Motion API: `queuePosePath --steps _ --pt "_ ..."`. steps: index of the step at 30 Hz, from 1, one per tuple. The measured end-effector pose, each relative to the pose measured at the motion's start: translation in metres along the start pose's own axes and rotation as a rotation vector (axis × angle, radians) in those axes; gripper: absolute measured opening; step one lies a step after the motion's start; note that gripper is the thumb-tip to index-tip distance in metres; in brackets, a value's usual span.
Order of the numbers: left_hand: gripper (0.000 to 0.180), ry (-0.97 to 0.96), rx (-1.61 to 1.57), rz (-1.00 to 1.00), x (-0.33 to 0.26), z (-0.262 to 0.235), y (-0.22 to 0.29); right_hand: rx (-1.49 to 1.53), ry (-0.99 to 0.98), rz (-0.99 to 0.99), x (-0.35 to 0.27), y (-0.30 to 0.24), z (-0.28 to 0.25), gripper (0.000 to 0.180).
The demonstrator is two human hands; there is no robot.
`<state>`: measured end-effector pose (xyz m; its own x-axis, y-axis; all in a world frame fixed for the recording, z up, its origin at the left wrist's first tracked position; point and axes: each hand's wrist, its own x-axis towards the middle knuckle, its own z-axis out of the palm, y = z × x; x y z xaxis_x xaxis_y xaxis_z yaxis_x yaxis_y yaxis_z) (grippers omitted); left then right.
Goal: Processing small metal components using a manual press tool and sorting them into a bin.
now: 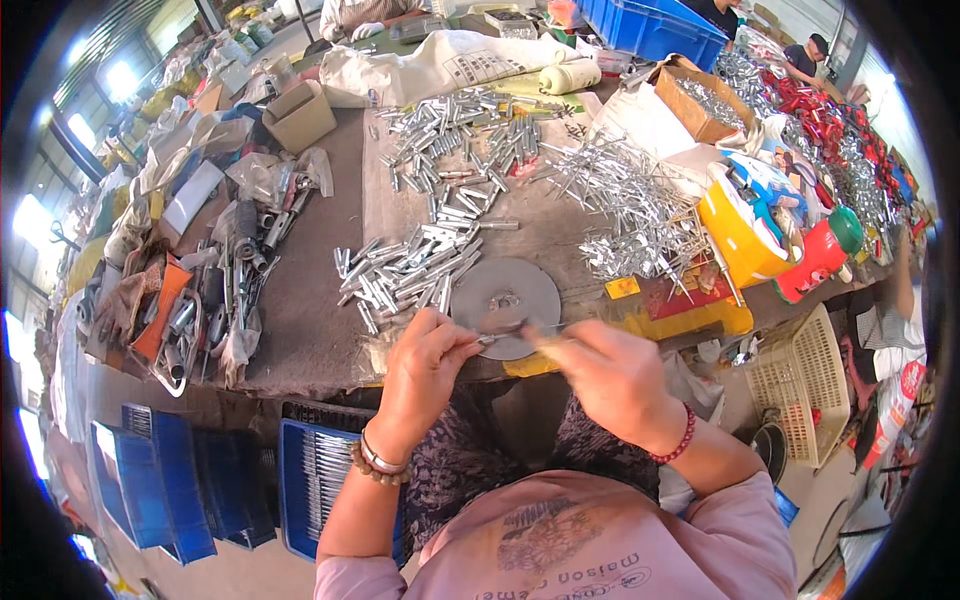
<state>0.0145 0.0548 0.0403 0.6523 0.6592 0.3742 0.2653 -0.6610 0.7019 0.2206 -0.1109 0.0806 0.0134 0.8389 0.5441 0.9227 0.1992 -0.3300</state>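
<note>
Seated at the near edge of a crowded workbench, you pinch a small silver metal sleeve [492, 338] in the closed fingers of your left hand [425, 365] while your right hand [610, 375], fingers also closed, grips a thin metal pin [545, 328] pointing left at its end, the two pieces meeting just over the round grey disc [508, 293]. Judging by this, the step in hand is fitting pin into sleeve, and the next move calls for a straight, steady push along the sleeve's axis; loose sleeves [400, 270] lie just beyond, pins [640, 215] far right.
</note>
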Motion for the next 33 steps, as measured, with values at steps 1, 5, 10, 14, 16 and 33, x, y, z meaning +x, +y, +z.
queuePosePath --steps 1,5,10,14,16,33 --pt "0.015 -0.002 -0.009 0.011 0.001 0.001 0.0 -0.037 -0.096 -0.012 -0.005 0.001 0.003 0.057" --pt "0.014 -0.023 0.011 0.02 0.003 -0.001 -0.002 -0.017 -0.207 0.094 0.003 -0.003 0.0 0.055" --pt "0.015 -0.014 -0.013 0.006 0.002 0.001 -0.005 0.257 -0.057 0.199 0.022 0.017 0.008 0.051" --pt "0.017 -0.003 -0.048 0.002 0.002 0.004 -0.005 0.018 -0.077 0.116 0.027 0.04 0.016 0.043" --pt "0.018 0.001 -0.044 -0.003 0.0 0.003 -0.006 -0.114 -0.043 0.009 0.025 0.037 0.017 0.039" --pt "0.062 0.129 -0.488 -0.498 -0.055 0.025 0.032 0.936 -0.534 0.842 -0.014 -0.016 0.028 0.019"
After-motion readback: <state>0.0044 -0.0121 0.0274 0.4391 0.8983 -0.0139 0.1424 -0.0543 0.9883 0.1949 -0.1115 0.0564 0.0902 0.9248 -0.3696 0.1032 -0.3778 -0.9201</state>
